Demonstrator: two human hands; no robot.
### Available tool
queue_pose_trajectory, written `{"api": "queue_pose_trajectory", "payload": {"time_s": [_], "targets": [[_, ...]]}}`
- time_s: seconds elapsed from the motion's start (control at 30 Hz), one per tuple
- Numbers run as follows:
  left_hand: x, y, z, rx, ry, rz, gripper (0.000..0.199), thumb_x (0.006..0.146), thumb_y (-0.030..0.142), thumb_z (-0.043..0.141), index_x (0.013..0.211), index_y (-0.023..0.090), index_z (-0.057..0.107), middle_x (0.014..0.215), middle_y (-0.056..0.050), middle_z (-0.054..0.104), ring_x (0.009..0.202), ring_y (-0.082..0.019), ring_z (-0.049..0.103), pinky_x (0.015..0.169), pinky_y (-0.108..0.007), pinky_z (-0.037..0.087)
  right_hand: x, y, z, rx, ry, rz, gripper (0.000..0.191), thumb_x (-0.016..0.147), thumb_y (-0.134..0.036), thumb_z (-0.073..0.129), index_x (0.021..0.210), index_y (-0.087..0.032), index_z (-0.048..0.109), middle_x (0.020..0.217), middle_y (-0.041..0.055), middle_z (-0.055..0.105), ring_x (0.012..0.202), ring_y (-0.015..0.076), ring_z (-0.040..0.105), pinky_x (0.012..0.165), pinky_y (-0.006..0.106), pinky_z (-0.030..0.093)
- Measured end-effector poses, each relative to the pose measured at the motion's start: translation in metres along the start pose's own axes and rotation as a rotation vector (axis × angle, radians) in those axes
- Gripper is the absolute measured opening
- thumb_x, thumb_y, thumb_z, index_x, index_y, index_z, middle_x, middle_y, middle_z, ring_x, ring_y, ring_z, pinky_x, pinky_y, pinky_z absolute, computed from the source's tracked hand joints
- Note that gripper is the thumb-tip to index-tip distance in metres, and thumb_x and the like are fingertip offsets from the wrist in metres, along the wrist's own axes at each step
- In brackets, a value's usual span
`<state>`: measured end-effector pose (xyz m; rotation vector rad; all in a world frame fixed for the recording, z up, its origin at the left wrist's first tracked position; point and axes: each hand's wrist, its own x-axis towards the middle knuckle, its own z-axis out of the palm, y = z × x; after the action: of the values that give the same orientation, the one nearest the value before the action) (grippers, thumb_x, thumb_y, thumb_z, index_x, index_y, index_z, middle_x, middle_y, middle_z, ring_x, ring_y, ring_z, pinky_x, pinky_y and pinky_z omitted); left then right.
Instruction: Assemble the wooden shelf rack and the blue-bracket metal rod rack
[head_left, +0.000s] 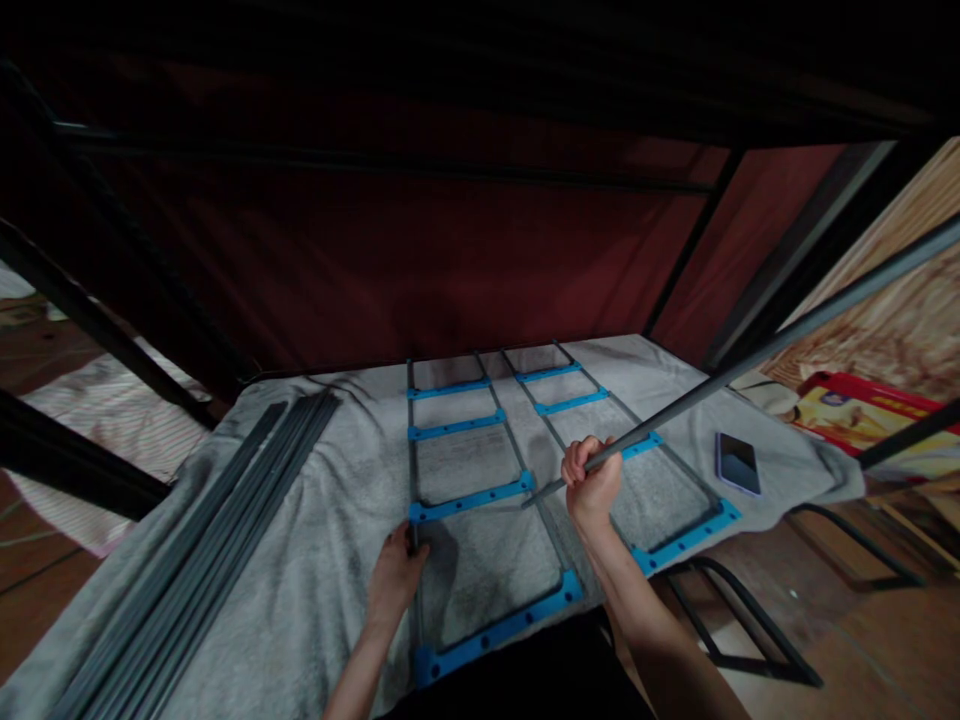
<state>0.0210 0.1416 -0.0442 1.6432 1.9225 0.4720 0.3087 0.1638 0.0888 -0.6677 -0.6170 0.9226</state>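
Note:
Two ladder-like frames of grey tubes with blue connectors lie on a grey blanket. My left hand [397, 572] is closed around the left side tube of the left frame [472, 500], just below a blue connector. My right hand [594, 478] grips a long loose grey tube [690, 395], which slants from the middle of the left frame up past the right edge of the view. Under that tube lies the right frame [690, 535], partly hidden by my right hand and forearm.
Several grey tubes [217, 540] lie bundled on the blanket [330, 560] at left. A phone [738, 463] rests at right. Dark metal posts and a red curtain [420, 250] enclose the far side. Dark metal chair-like frames [750, 620] stand at lower right, beside a red-yellow box [870, 415].

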Motion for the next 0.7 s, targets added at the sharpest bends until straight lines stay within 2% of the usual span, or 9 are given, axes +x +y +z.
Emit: {"api": "queue_pose_trajectory", "payload": {"time_s": [0.1,0.2,0.4,0.53,0.7], "targets": [[0.000,0.004,0.004,0.112,0.040,0.019,0.053,0.084,0.023,0.044,0.134,0.003,0.043,0.126,-0.021,0.058,0.116,-0.028,0.056,0.099,-0.039,0.043,0.005,0.002,-0.002,-0.004,-0.003,-0.018,0.049,0.091,-0.051,0.035,0.052,-0.021,0.040,0.041,-0.0074,0.026,0.036,0.0071,0.018,0.036,0.019,0.016],[-0.003,0.005,0.007,0.167,0.067,0.008,0.054,0.086,0.018,0.040,0.138,0.004,0.039,0.136,-0.021,0.052,0.128,-0.027,0.049,0.103,-0.036,0.039,0.017,0.003,0.000,-0.023,-0.014,-0.061,0.047,0.090,-0.049,0.036,0.051,-0.021,0.039,0.042,-0.0074,0.026,0.036,0.0071,0.019,0.036,0.020,0.016],[-0.003,0.007,-0.001,0.221,0.065,-0.035,0.052,0.086,0.018,0.040,0.137,0.005,0.040,0.131,-0.019,0.055,0.118,-0.027,0.057,0.094,-0.034,0.046,0.037,0.011,0.009,-0.087,-0.035,-0.094,0.045,0.088,-0.049,0.038,0.052,-0.022,0.040,0.042,-0.0079,0.026,0.035,0.0069,0.020,0.036,0.020,0.014],[-0.009,0.010,0.004,0.314,0.176,-0.067,0.049,0.091,0.024,0.035,0.138,0.009,0.040,0.130,-0.017,0.056,0.115,-0.029,0.058,0.083,-0.037,0.051,0.039,0.023,0.016,-0.101,-0.044,-0.084,0.044,0.086,-0.050,0.038,0.052,-0.022,0.040,0.042,-0.0073,0.027,0.035,0.0074,0.022,0.035,0.021,0.014],[-0.017,0.006,0.017,0.440,0.298,0.018,0.049,0.095,0.029,0.029,0.138,0.009,0.040,0.124,-0.016,0.058,0.109,-0.027,0.060,0.071,-0.035,0.052,0.037,0.032,0.024,-0.143,-0.055,-0.063,0.048,0.088,-0.053,0.037,0.050,-0.022,0.038,0.042,-0.0069,0.026,0.035,0.0077,0.023,0.035,0.022,0.015]]}}
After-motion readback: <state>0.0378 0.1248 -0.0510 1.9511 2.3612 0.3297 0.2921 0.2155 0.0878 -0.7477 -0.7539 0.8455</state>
